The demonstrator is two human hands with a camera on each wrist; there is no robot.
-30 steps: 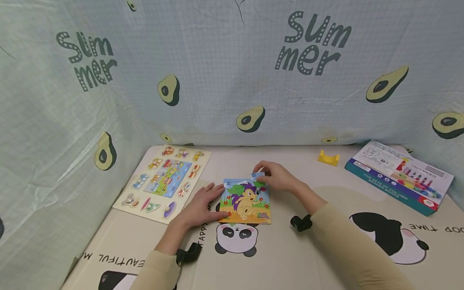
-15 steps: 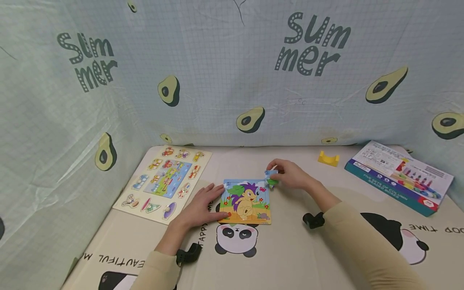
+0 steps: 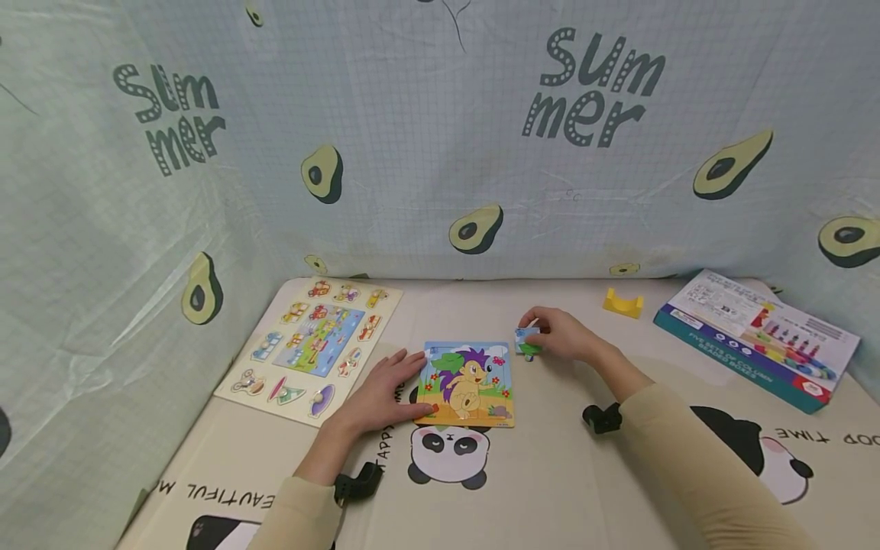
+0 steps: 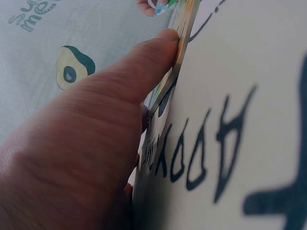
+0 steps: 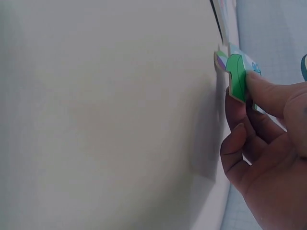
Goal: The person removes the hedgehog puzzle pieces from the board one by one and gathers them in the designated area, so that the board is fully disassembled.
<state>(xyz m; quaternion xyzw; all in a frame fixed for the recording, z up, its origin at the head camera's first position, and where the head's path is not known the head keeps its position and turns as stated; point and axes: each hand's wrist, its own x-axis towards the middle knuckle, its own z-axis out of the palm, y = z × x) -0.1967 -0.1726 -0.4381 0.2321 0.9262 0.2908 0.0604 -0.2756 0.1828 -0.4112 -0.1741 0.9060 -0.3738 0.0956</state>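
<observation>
A square hedgehog jigsaw puzzle (image 3: 470, 382) lies on the table in the head view. My left hand (image 3: 376, 393) rests at its left side, fingers spread along the edge and the thumb on the lower left corner. In the left wrist view that thumb (image 4: 158, 52) presses on the board's edge. To the right of the puzzle, my right hand (image 3: 560, 334) pinches a jigsaw piece (image 3: 527, 341) between thumb and fingers. The right wrist view shows the piece's green leaf print (image 5: 236, 76), with light blue beside it and a purple bit on its tab.
A peg puzzle board (image 3: 309, 347) with vehicle and toy shapes lies at the left. At the right are a yellow curved block (image 3: 622, 302) and a flat bead-set box (image 3: 759, 336). A printed curtain (image 3: 412, 137) stands along the table's back edge.
My right hand has moved right with the jigsaw piece, from over the puzzle's top right corner to beside the puzzle. The left hand has stayed in place.
</observation>
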